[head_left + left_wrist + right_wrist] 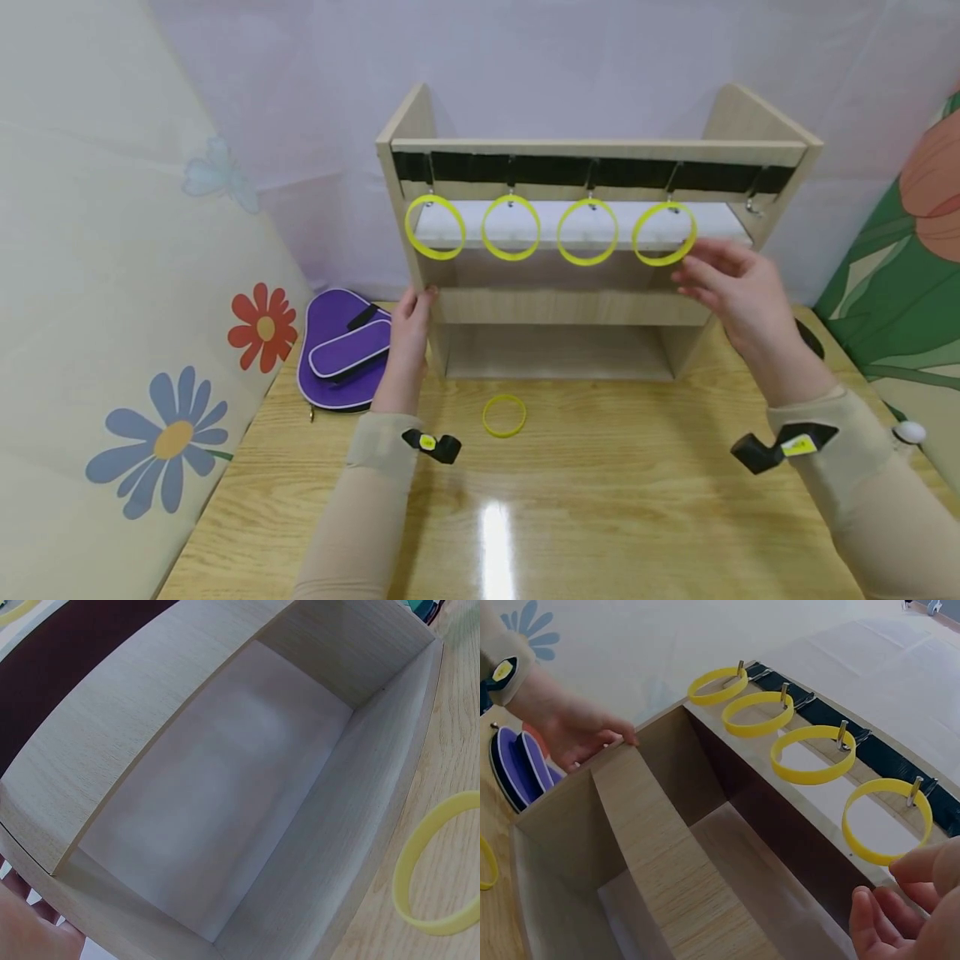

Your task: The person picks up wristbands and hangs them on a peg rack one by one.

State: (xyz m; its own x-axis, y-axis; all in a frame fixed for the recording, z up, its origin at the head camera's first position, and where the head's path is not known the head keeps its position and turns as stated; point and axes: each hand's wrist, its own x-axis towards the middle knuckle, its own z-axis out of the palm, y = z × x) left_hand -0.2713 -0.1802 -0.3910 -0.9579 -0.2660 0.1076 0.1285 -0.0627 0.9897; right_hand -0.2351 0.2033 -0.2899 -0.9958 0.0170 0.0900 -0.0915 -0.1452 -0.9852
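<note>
Four hooks along the front of a small wooden shelf [570,307] each carry a thin yellow ring; the rightmost hung ring [636,242] is beside my right hand [738,287]. In the right wrist view, the right thumb [922,864] is at that ring's lower edge, and the other fingers are bent apart from it, pinching nothing. My left hand [408,337] holds the shelf's left side panel, its thumb at the front edge and its fingers along the outer side. Another yellow ring [504,416] lies flat on the table in front of the shelf.
A bare metal hook [753,208] hangs at the right end of the black strip [551,169]. Left of the shelf lies a purple case [318,333] with white piping. A dark round thing [810,339] is partly hidden behind my right wrist. Walls stand close behind and on both sides.
</note>
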